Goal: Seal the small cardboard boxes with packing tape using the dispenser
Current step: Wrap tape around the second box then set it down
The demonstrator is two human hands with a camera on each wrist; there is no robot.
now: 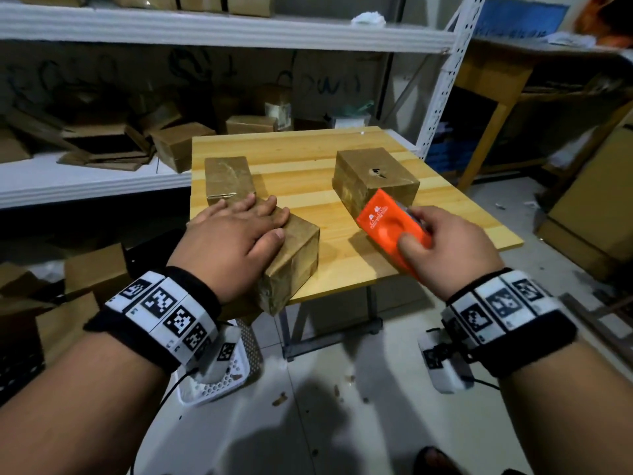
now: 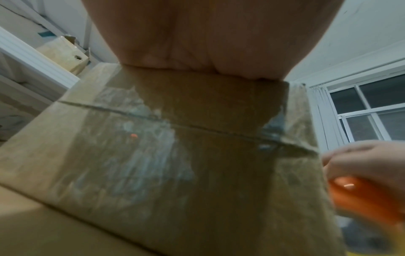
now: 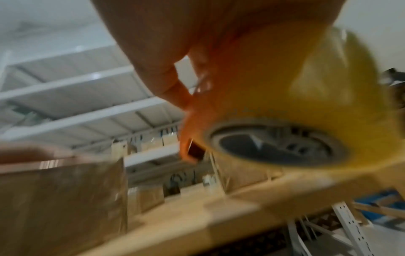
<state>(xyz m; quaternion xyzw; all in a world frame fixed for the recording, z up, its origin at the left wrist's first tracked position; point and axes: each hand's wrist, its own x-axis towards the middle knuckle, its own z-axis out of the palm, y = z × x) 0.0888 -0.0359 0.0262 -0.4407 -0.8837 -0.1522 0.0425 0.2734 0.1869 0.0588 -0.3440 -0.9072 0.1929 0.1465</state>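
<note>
A small taped cardboard box sits at the wooden table's near edge, partly overhanging it. My left hand lies flat on its top with fingers straight. The left wrist view shows its glossy taped side and flap seam. My right hand grips an orange tape dispenser, held above the table to the right of that box. The right wrist view shows the dispenser's yellowish tape roll, blurred. Two more small boxes stand on the table: one behind my left hand, one at the back right.
The wooden table stands against white metal shelving that holds several flattened and folded cardboard boxes. More cartons lie on the floor at the left and right. A white perforated basket sits on the tiled floor below.
</note>
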